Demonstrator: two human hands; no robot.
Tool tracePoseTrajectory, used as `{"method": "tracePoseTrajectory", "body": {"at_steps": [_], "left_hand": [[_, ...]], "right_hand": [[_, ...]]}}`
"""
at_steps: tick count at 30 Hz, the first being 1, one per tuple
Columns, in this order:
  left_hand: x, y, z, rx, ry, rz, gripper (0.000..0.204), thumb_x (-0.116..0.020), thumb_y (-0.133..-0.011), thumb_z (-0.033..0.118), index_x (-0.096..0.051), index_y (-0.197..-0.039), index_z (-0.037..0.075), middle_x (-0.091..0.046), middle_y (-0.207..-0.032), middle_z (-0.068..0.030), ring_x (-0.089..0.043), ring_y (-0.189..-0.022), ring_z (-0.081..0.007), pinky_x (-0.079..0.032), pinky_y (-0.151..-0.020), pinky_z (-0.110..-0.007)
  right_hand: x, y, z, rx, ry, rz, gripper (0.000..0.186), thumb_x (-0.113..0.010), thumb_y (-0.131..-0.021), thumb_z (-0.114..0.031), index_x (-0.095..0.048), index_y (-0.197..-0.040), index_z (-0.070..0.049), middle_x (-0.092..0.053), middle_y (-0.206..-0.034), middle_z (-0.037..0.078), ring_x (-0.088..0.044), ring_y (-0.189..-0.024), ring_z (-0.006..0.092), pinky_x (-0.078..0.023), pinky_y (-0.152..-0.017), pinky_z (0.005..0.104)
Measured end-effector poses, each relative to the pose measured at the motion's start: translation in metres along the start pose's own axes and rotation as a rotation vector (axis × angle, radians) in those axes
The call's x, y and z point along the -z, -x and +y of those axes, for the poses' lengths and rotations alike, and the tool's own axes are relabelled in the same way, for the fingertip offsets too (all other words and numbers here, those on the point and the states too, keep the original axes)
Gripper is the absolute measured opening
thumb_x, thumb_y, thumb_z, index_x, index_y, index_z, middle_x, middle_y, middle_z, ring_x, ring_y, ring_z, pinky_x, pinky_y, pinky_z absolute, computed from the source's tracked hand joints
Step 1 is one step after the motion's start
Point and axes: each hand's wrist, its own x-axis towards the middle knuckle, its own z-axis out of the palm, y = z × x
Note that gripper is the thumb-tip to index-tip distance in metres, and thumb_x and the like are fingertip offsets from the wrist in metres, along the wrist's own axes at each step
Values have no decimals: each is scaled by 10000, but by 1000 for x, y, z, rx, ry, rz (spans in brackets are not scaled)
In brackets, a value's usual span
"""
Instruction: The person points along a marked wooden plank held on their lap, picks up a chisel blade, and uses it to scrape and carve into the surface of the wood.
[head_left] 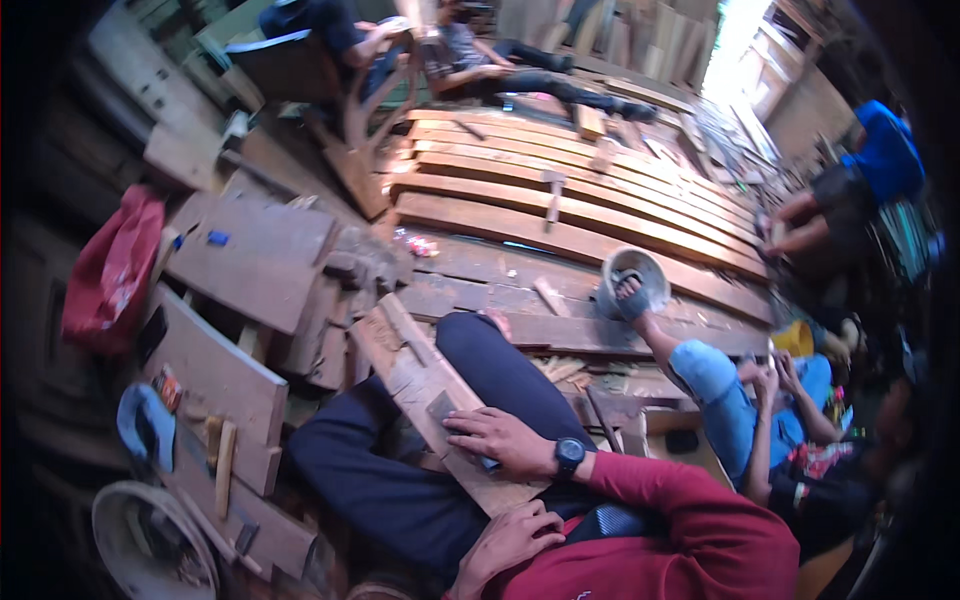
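Note:
A long, light-brown wooden board (425, 385) lies slanted across my crossed legs, a narrower strip running along its far part. My right hand (498, 437), with a dark watch at its wrist, presses down on the board's middle over a flat grey piece (440, 405). That piece sticks out past the fingertips, and a bluish bit shows beside the palm. What it is exactly is covered by the hand. My left hand (510, 545) is closed with bent fingers at the board's near end, against my red shirt; its fingertips are partly hidden.
Several long planks (590, 200) lie side by side ahead, with a hammer (553, 195) on them. To my left are wood panels (250, 250), a red bag (115, 270) and a bucket (155, 540). A seated person's foot rests at a pail (650, 280) to my right; other people sit farther off.

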Motion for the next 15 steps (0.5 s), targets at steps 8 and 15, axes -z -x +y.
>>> {"method": "tracePoseTrajectory", "body": {"at_steps": [8,15], "left_hand": [[-6,-4,-4,131,7,171,144,-752,-853,133,-650,-838,32,-628,-764,-116,-655,-675,-277,-521,-615,-394],[-8,-18,-19,-6,-118,283,170,-768,-760,19,-601,-789,21,-581,-688,-93,-604,-583,-251,-489,-546,-372]], "right_hand": [[-33,-11,9,133,-22,164,579,-743,-668,-166,-601,-1205,-5,-500,-1432,243,-457,-1386,376,-391,-1099,511],[-22,-5,7,91,27,200,488,-730,-703,-175,-627,-1150,-10,-549,-1356,229,-478,-1364,354,-400,-1088,494]]}}
